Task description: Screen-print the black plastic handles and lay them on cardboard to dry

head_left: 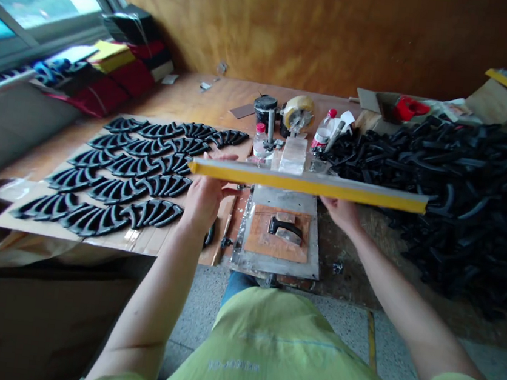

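Observation:
A yellow-edged flat frame [309, 184] is lifted level above a metal base plate [313, 264]. My left hand [204, 196] is closed on the frame's left end. Under the frame's right half is my right hand [342, 212]; its fingers are hidden behind the frame. On the plate lies a brown pad [257, 239] with one curved black plastic part [283, 226] set in it.
Rows of curved black parts [121, 181] lie on cardboard [147, 242] at the left. A big heap of black parts [455, 188] fills the right. Behind the frame stand small bottles [259, 139], a black tin [265, 109] and a tape roll [297, 113].

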The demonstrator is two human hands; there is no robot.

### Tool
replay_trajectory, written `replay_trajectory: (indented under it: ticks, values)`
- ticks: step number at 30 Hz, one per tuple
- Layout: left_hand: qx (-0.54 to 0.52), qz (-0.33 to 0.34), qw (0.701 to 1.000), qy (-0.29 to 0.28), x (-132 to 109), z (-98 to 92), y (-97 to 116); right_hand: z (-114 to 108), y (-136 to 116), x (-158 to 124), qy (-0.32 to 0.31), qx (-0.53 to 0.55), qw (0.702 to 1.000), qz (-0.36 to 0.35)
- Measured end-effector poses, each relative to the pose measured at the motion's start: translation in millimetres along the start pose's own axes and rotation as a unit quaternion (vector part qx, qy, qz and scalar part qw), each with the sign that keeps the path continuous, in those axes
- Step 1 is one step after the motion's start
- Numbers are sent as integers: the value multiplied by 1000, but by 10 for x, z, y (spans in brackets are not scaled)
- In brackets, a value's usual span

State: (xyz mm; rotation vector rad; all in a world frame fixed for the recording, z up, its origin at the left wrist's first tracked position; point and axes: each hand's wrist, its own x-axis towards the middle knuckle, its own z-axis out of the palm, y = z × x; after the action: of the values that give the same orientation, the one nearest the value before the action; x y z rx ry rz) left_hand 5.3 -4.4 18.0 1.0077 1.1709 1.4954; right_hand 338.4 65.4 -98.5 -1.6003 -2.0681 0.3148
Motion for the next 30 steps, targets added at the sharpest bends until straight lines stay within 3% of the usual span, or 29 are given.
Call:
replay_trajectory:
  ticks: [3,6,7,9,11,13,16,18,19,20,22,24,27,30]
  values:
    - [-12,21,1000,-9,266,132,112,401,-232,-401,-100,-34,993,-59]
    - [-39,37,997,52,212,185,1,602,-521,-593,-166,-101,979,-61]
    - [-37,17,997,61,102,197,-100,618,-600,-616,-178,-107,977,-37]
    - [-12,-93,995,27,-229,232,-385,611,-747,-664,-182,-91,979,20]
    - [34,-288,953,-87,-633,290,-722,602,-917,-771,-144,-65,986,44]
    - [3,-355,932,-79,-985,350,-1021,621,-1104,-934,-102,-41,994,-17]
    - [-97,-371,923,4,-1215,303,-1262,642,-1206,-1076,-105,1,972,-208]
    - [-105,-366,922,63,-1176,80,-1295,567,-997,-954,-112,9,956,-270]
    - [-85,-360,923,100,-1130,-96,-1296,490,-797,-814,-103,-1,961,-258]
    - [-53,-347,925,142,-1084,-309,-1300,388,-547,-631,-90,-21,970,-224]
    - [27,-340,909,237,-1026,-796,-1346,141,37,-190,-35,-90,991,-93]
    - [98,-353,885,286,-1029,-1279,-1460,-94,602,241,2,-169,985,29]
    - [171,-411,840,311,-1065,-1817,-1715,-278,1185,669,-1,-244,960,140]
    - [306,-453,805,231,-1007,-2077,-1921,-241,1423,796,-38,-277,946,163]
